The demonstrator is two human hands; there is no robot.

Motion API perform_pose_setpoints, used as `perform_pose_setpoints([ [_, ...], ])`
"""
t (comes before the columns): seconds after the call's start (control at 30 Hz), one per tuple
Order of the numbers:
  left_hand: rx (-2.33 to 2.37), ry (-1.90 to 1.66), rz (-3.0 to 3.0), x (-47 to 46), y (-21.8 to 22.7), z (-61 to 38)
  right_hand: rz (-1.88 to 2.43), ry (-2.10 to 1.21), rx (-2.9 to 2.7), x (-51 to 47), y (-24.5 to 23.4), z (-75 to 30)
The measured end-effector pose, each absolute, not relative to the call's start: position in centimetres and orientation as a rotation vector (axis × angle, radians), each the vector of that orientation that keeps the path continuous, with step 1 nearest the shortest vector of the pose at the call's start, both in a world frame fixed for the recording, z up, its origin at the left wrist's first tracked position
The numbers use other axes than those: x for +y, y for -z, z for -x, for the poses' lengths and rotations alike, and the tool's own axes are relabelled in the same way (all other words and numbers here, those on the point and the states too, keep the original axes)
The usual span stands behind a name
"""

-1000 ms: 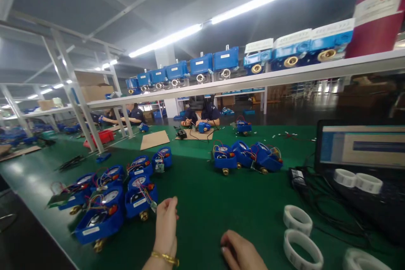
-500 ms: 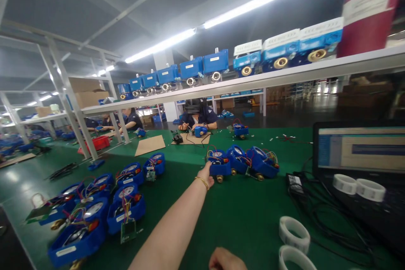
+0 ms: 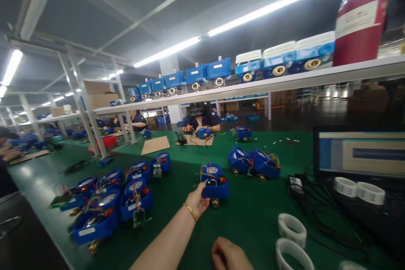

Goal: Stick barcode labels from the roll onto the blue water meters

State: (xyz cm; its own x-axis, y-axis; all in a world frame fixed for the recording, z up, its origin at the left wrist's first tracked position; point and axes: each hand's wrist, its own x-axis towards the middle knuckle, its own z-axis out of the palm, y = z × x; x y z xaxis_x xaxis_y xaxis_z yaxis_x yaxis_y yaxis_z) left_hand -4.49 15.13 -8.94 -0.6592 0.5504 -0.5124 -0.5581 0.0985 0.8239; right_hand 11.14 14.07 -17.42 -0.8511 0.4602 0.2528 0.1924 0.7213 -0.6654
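My left hand [image 3: 196,201], with a gold bracelet on the wrist, grips a blue water meter [image 3: 214,182] with coloured wires and a brass fitting, held just above the green table [image 3: 221,228] in the middle. Two more blue meters [image 3: 255,163] stand behind it to the right. My right hand [image 3: 230,255] rests curled at the bottom edge on the table, holding nothing that I can see. Several blue meters [image 3: 111,200] with wires lie in a group to the left.
White tape rolls [image 3: 292,228] lie at the lower right, next to black cables and a laptop [image 3: 360,158]. A shelf [image 3: 253,86] overhead carries blue meters and a red cylinder [image 3: 359,23]. Other people work at the far side of the table.
My left hand took one blue meter from the group of three at the back and has drawn it toward me. The right hand stayed low near the edge.
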Motion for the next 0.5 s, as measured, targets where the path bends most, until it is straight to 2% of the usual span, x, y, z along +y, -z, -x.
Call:
perform_pose_setpoints([
  [0.27,1.504,-1.826,0.033,-1.5,10.9,-1.6,0.018,-0.412,-2.125,9.4,11.6,-14.2],
  [0.37,1.465,-1.845,-0.022,-4.9,10.8,-3.2,0.158,-0.257,-2.179,7.9,8.8,-13.5],
  [0.5,1.398,-1.89,-0.085,-6.6,10.5,-3.9,0.4,-0.367,-2.502,8.2,7.4,-11.3],
])
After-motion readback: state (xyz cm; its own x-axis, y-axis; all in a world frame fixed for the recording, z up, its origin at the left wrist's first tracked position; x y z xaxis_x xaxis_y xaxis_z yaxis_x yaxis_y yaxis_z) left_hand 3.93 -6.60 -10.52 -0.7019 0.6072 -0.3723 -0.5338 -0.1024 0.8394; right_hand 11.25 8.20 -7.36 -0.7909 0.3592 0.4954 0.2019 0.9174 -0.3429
